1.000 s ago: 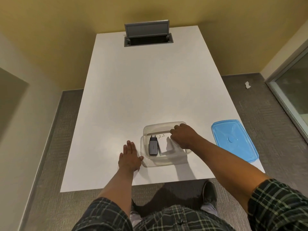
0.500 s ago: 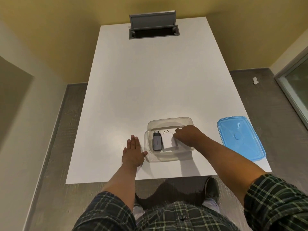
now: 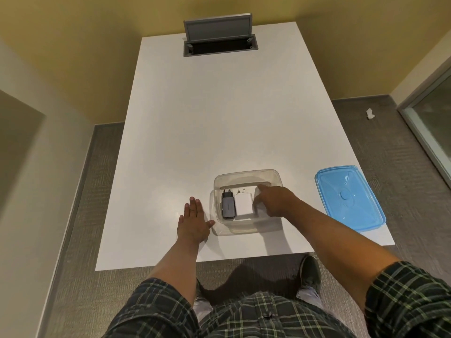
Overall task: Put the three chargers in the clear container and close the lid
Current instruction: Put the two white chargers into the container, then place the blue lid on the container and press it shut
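The clear container (image 3: 246, 175) sits open near the table's front edge. Inside it a dark grey charger (image 3: 228, 206) lies at the left and a white charger (image 3: 244, 203) lies beside it, both with prongs pointing away from me. My right hand (image 3: 274, 201) reaches into the container's right side, fingers curled on a third white charger (image 3: 258, 191), mostly hidden by the hand. My left hand (image 3: 194, 222) rests flat on the table, fingers spread, thumb touching the container's left wall. The blue lid (image 3: 349, 197) lies on the table to the right, apart from the container.
A white table (image 3: 219, 113) carries a grey cable box (image 3: 219, 40) with a raised flap at its far end. Yellow walls stand behind. Grey carpet surrounds the table, with a scrap of paper (image 3: 370, 114) on the floor at right. A glass panel is at far right.
My right hand has shifted to the right inside the container, uncovering the middle white charger. My left hand has stayed flat beside the container. The camera view has drifted slightly.
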